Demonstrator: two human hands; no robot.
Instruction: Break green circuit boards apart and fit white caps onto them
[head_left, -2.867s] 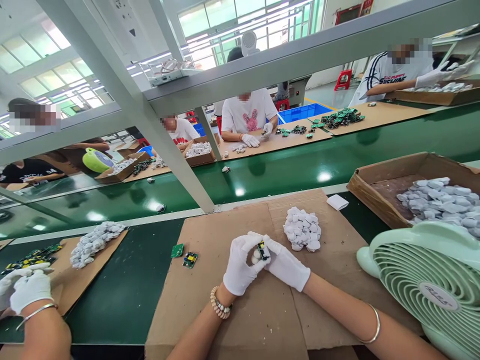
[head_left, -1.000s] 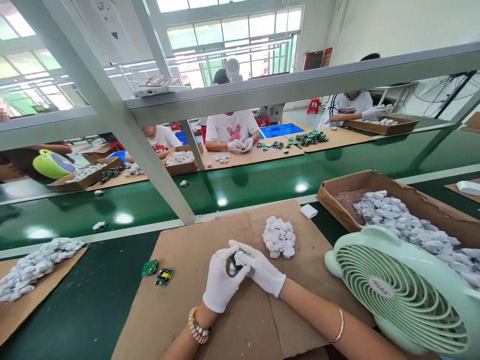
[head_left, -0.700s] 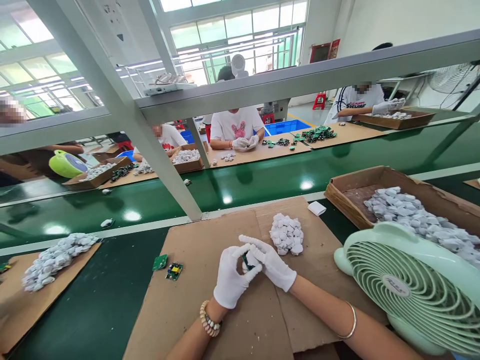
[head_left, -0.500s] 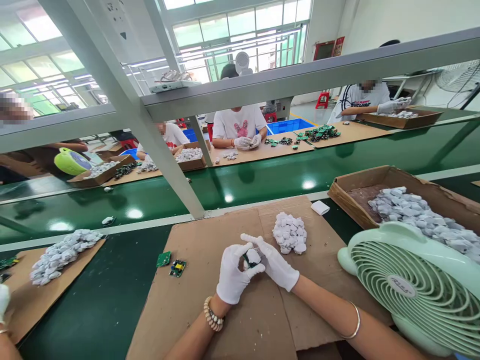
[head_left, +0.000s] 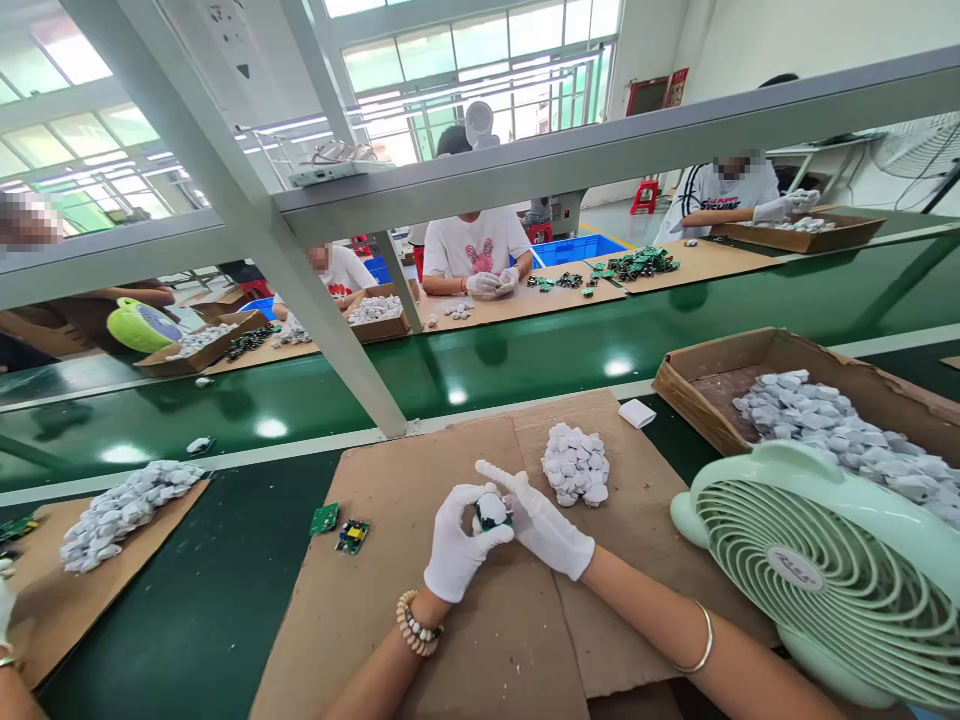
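White gloves cover both my hands above a brown cardboard sheet (head_left: 405, 600). My left hand (head_left: 456, 545) is wrapped round a small green circuit board with a white piece on it (head_left: 492, 512). On the right side of that board, the fingers of my right hand (head_left: 546, 525) press against it. Right of my hands lies a pile of white pieces (head_left: 576, 464) on the cardboard. Two loose circuit boards rest at the sheet's left side, a plain green one (head_left: 325, 518) and one with a yellow part (head_left: 352, 536).
A pale green fan (head_left: 810, 570) stands at the right, before a cardboard box (head_left: 697, 400) of white pieces. A folded white piece (head_left: 637, 413) lies near it. A metal post (head_left: 337, 330) rises ahead. Across the green conveyor (head_left: 525, 365), several people work. A neighbour's gloved hand shows far left.
Both my hands have shifted slightly left, and the held board has turned so more of its white piece and green edge shows. Small white items on the conveyor have moved left.
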